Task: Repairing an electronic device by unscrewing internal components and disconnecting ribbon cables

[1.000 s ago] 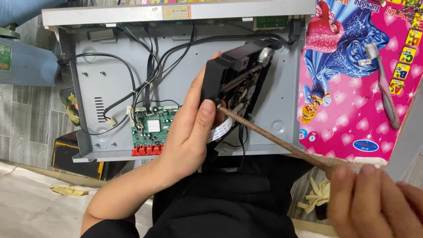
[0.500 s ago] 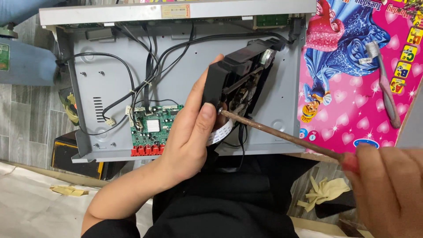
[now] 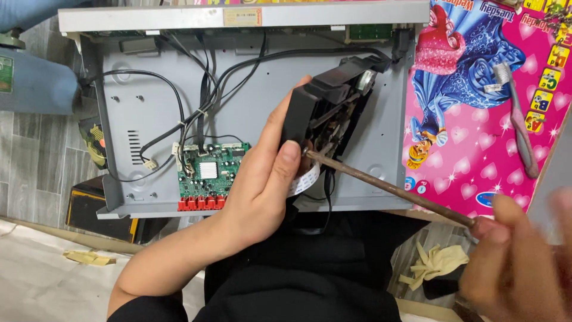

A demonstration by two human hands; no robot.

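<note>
Left hand (image 3: pixel 262 185) gripped our tilted drive (image 3: pixel 325 113); right hand (image 3: pixel 518 262) (blurred) clasped screwdriver (image 3: pixel 387 189), tip at drive's underside. Cover off, drive lifted; cables, board (image 3: pixel 210 174) remained attached.

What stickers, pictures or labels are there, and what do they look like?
Small label: on the grey case's top edge, rectangular, yellowish with a red band.
Picture board: right of the case, bright pink with hearts, a cartoon figure in a blue dress and small coloured squares.
Green label: far left edge, on a blue thing, mostly cut off.
</note>
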